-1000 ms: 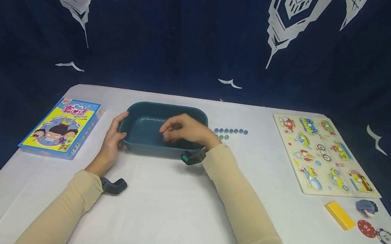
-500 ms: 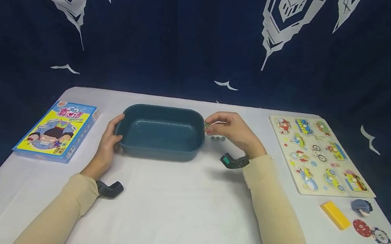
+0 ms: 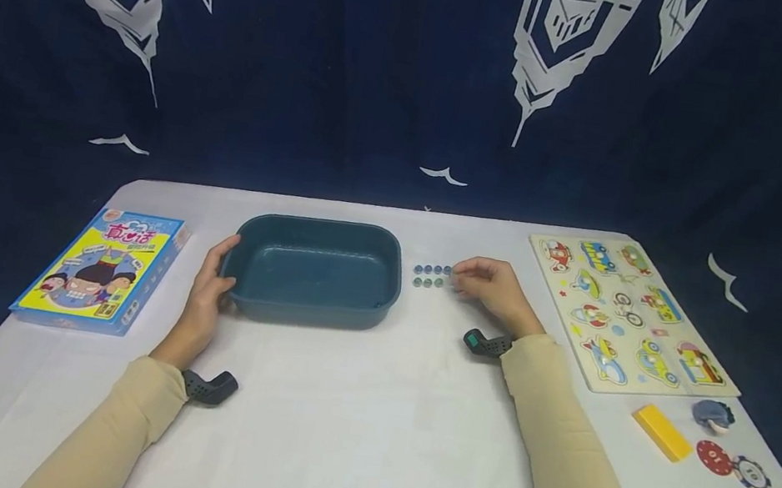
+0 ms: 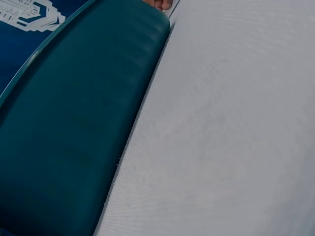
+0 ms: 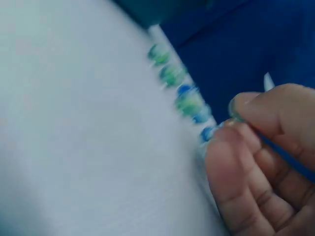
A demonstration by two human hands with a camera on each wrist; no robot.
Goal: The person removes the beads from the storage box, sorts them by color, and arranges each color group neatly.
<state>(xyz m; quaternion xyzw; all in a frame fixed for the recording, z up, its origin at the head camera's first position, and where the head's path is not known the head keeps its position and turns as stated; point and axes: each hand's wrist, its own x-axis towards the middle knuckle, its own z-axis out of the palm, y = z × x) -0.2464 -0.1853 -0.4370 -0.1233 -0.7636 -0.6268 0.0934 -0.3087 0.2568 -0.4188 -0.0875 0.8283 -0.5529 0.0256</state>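
A dark teal plastic basin (image 3: 312, 316) stands on the white table, and my left hand (image 3: 202, 308) holds its left end with thumb and fingers spread along the wall. The basin (image 4: 93, 98) also fills much of the left wrist view. Right of it lie two short rows of glass marbles, blue marbles (image 3: 428, 269) behind green marbles (image 3: 427, 282). My right hand (image 3: 494, 289) is at the right end of these rows, hiding part of them. In the right wrist view, thumb and index finger of the right hand (image 5: 266, 152) pinch a greenish marble (image 5: 233, 109), mostly hidden.
A blue-and-yellow card game box (image 3: 99, 268) lies at the left. On the right are a wooden puzzle board (image 3: 630, 322), a yellow block (image 3: 662, 432), a small blue-grey figure (image 3: 713, 414), a red chip (image 3: 714, 458) and a black-and-white chip (image 3: 751, 474). A dark blue curtain (image 3: 351, 103) hangs behind.
My right hand has gone from over the basin to the marbles, then further right along the rows. The left hand stays on the basin. The whole head view shifts slightly.
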